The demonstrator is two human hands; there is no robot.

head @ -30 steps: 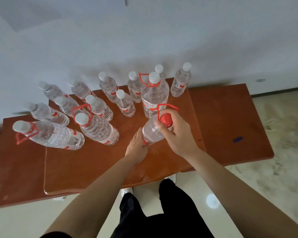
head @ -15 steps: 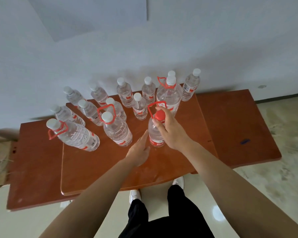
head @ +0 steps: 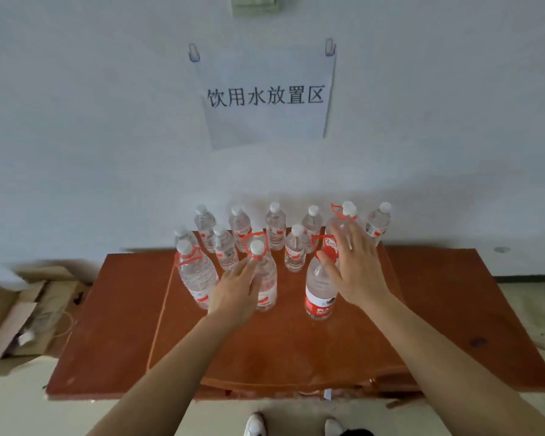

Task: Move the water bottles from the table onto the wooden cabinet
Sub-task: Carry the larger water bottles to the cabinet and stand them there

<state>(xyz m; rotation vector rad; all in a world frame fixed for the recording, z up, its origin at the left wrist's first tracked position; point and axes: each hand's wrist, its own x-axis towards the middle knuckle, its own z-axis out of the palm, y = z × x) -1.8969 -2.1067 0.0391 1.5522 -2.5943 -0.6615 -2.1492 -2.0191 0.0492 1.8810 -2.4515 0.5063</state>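
A large clear bottle with a red cap and red label (head: 320, 294) stands upright on the reddish wooden cabinet top (head: 296, 344). My right hand (head: 354, 265) hovers just above and right of it with fingers spread, holding nothing. With straight fingers, my left hand (head: 236, 294) lies in front of another big bottle with a white cap and red handle (head: 266, 278). A third big bottle (head: 195, 275) stands to its left. Several small white-capped bottles (head: 294, 251) line the back by the wall.
A paper sign with black characters (head: 266, 96) hangs on the white wall above the bottles. Opened cardboard boxes (head: 22, 309) lie on the floor at the left. Bare cabinet top stretches to the right (head: 453, 309). My shoes (head: 255, 424) show below the front edge.
My right hand let go of the red-capped bottle, which now stands on the cabinet, and opened above it. My left hand moved left toward the white-capped big bottle. The view tilted up.
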